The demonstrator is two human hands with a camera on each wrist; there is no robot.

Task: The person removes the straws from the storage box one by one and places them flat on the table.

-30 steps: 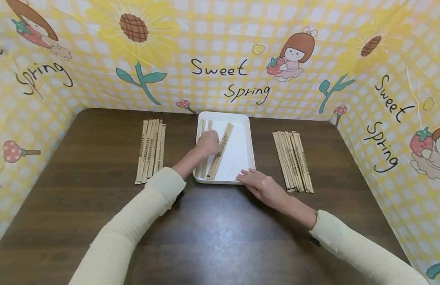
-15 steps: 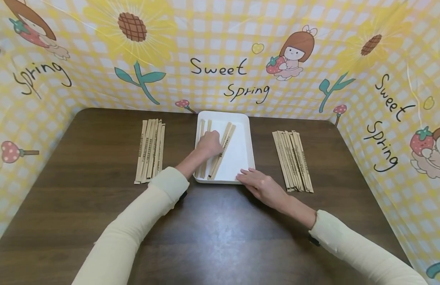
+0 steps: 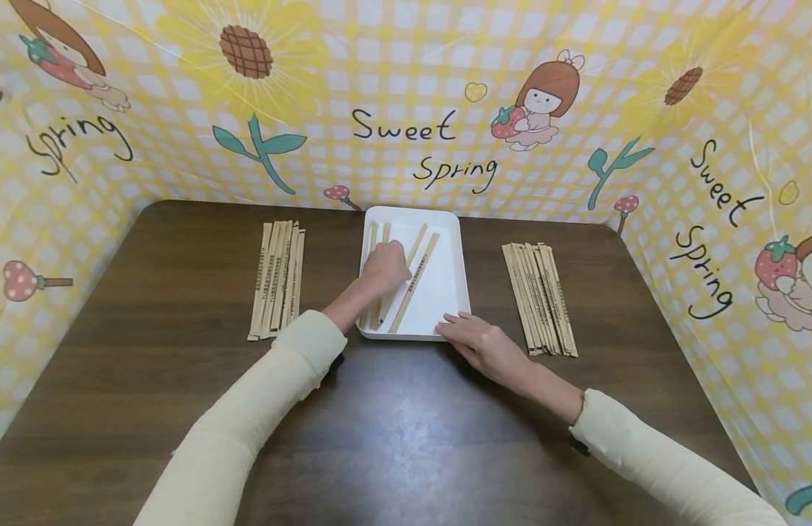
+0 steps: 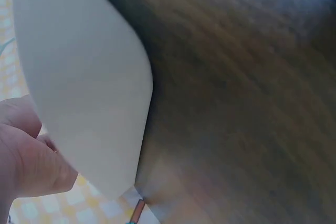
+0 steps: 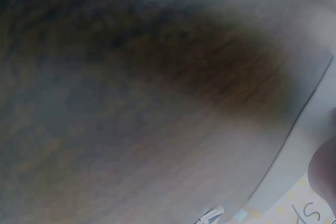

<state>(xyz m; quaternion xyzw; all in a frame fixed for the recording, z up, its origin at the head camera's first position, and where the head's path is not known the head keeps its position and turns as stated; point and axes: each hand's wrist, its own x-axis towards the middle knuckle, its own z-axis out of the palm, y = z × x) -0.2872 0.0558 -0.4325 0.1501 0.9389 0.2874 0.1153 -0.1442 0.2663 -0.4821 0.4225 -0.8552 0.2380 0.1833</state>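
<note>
In the head view, a white rectangular tray (image 3: 445,288) holds several thin paper-wrapped sticks. My left hand (image 3: 386,267) is inside it with curled fingers, gripping one slanted paper-wrapped stick (image 3: 416,245); the fingertips are hidden beneath the hand. Just right of that, another printed stick (image 3: 415,283) lies slanted and apart. More sticks (image 3: 373,232) lie along the tray's left side, partly covered by the hand. My right hand (image 3: 487,348) rests its extended fingers on the near right corner of the tray. The left wrist view shows the left hand (image 4: 34,153) beyond the tray's outer wall (image 4: 89,82).
On the dark wooden table (image 3: 406,438), a bundle of paper-wrapped sticks (image 3: 277,277) lies left of the tray and a second bundle (image 3: 540,299) lies to its right. A yellow checked cloth (image 3: 406,88) stands around the far side and both sides.
The two slanted sticks that lay side by side have come apart. The right one has shifted right, and the lower end of the other has swung left. My right hand has stayed put.
</note>
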